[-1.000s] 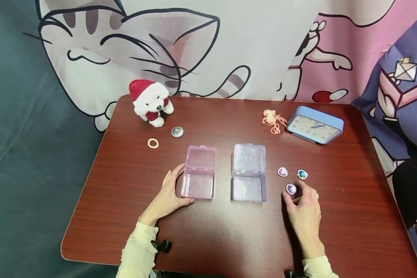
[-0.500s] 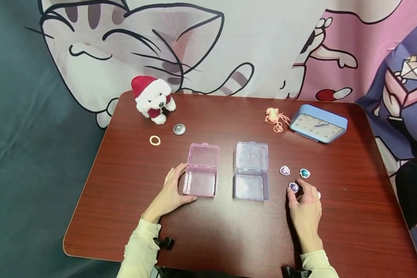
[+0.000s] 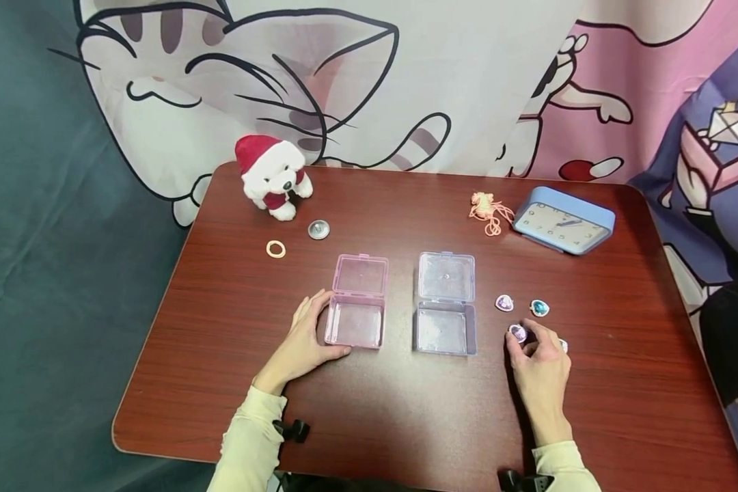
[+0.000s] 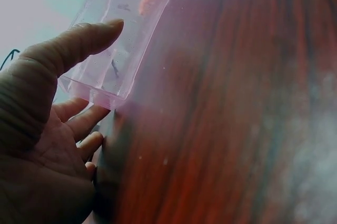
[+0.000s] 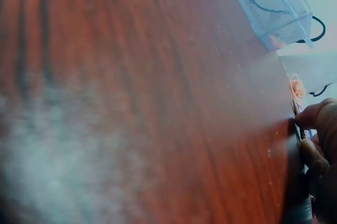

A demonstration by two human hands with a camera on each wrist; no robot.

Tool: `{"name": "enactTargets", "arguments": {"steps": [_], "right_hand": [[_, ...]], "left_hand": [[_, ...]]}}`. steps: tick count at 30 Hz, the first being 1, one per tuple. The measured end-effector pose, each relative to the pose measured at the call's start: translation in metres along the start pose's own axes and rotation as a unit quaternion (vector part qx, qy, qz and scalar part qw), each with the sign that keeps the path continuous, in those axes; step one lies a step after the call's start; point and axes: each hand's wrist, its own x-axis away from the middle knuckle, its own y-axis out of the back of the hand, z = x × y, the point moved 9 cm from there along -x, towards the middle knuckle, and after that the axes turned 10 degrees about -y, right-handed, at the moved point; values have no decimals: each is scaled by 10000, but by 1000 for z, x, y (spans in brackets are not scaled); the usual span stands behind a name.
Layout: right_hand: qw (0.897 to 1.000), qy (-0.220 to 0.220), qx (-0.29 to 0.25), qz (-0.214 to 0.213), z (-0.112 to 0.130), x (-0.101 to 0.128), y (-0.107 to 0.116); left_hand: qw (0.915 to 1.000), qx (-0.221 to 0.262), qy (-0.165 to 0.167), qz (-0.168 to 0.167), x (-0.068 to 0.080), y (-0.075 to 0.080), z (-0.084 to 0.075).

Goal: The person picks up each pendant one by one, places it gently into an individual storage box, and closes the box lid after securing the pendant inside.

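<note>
Purple gem (image 3: 517,333) on the right-hand part of the table (image 3: 369,410), beyond the open pale violet box (image 3: 445,331), pinched between thumb and fingertip of the right hand (image 3: 541,376); hard to tell whether raised or in contact with the wood. Left hand (image 3: 301,342) curved about the near left corner of the open pink box (image 3: 353,324), thumb along the front, fingers against the side. Likeliest mishap: loss of the gem from the pinch, because of so small a piece and so little fingertip contact. Possible, too, from too low or wide a sweep: a bump against the lilac gem (image 3: 504,303) or the teal gem (image 3: 539,308), both near the fingertips, or against the white-edged gem (image 3: 564,346), partly hidden beside the knuckles. On any low path leftward, a possible knock against the pale violet box, apparently light and unheld by either hand, with a shove or tip as the result. At the pink box, perhaps a skid from too hard a push at the corner, or a flip of the folded-back lid (image 3: 360,275) from a stray nudge.
</note>
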Motion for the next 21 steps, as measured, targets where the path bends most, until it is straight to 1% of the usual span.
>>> {"name": "enactTargets", "arguments": {"steps": [2, 6, 9, 13, 17, 21], "right_hand": [[10000, 2, 28, -7, -1, -1, 0], [10000, 46, 20, -41, 2, -2, 1], [9996, 193, -106, -165, 14, -2, 2], [9973, 447, -388, -423, 39, -3, 8], [9941, 625, -734, -496, 71, -5, 8], [9877, 991, -1133, -415, 108, -3, -2]], "left_hand": [[10000, -1, 79, 30, 0, -1, 1], [10000, 7, 42, -12, 0, -1, -1], [9997, 31, -215, -143, 1, 1, -3], [9993, 104, -313, -170, 1, 1, -4], [9998, 149, -94, -89, 1, 1, -1], [9999, 149, 45, -53, 1, 1, 1]]}}
